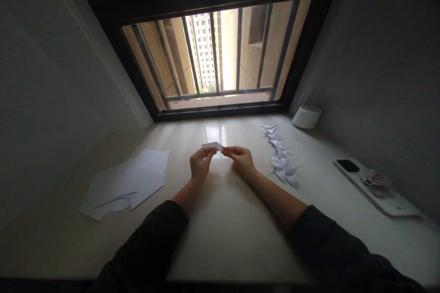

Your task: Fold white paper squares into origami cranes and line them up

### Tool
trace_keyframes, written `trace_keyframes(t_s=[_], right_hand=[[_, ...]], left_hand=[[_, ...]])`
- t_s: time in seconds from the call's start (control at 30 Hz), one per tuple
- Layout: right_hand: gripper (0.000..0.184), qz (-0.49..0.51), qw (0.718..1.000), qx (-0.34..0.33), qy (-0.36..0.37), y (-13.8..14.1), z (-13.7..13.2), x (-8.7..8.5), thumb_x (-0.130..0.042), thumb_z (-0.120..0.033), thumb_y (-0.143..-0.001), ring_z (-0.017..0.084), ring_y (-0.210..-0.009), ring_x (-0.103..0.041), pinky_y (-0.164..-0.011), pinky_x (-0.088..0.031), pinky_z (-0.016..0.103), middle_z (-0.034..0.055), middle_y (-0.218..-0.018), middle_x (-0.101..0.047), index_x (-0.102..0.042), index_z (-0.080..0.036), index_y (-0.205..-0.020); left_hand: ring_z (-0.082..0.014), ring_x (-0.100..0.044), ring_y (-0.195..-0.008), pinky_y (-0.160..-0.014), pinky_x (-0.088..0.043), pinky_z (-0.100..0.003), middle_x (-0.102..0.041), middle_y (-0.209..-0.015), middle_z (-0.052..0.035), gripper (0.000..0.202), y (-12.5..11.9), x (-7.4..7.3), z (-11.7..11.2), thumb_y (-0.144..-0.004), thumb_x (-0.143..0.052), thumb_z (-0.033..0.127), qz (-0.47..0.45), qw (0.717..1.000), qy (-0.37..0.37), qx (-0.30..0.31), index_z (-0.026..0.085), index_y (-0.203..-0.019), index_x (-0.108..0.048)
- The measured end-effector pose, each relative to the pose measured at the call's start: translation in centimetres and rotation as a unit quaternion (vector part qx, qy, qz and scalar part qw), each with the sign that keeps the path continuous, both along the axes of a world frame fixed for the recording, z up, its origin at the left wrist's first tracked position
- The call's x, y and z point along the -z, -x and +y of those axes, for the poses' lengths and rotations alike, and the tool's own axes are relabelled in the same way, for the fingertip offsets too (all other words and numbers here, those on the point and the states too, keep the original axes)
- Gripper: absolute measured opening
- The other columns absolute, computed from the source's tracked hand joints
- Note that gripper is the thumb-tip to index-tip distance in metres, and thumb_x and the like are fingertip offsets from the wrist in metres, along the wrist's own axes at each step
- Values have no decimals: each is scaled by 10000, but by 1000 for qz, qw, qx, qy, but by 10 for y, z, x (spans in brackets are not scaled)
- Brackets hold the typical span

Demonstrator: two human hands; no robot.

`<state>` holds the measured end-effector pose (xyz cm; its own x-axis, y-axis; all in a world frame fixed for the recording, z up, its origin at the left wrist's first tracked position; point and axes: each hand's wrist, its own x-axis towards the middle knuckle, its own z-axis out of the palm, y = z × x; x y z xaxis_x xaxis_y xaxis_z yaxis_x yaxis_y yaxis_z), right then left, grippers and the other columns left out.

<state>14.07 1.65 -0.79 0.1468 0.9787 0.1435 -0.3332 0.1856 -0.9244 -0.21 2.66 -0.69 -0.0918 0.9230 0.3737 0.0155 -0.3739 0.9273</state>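
Note:
A small folded piece of white paper (213, 145) is held just above the pale window ledge (227, 229), between both hands. My left hand (201, 164) pinches its near left part with curled fingers. My right hand (241, 157) pinches its right tip between thumb and fingertips. Both forearms in dark sleeves reach in from the bottom edge.
A loose stack of white paper sheets (127, 183) lies to the left. A row of several folded white paper cranes (281, 156) lies to the right. Farther right are a white phone (374, 187) and a white round container (306, 116). A barred window (216, 55) closes the far side.

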Motion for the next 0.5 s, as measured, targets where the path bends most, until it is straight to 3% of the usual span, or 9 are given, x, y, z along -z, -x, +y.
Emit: trace_keyframes(t_s=[0.5], right_hand=[[229, 21, 1000, -22, 7, -3, 3, 2, -813, -291, -522, 178, -669, -655, -751, -501, 348, 31, -690, -716, -717, -190, -704]], left_hand=[[-182, -669, -746, -780, -522, -346, -717, -802, -67, 229, 0, 0, 2, -675, -715, 316, -36, 999, 27, 17, 146, -827, -708]])
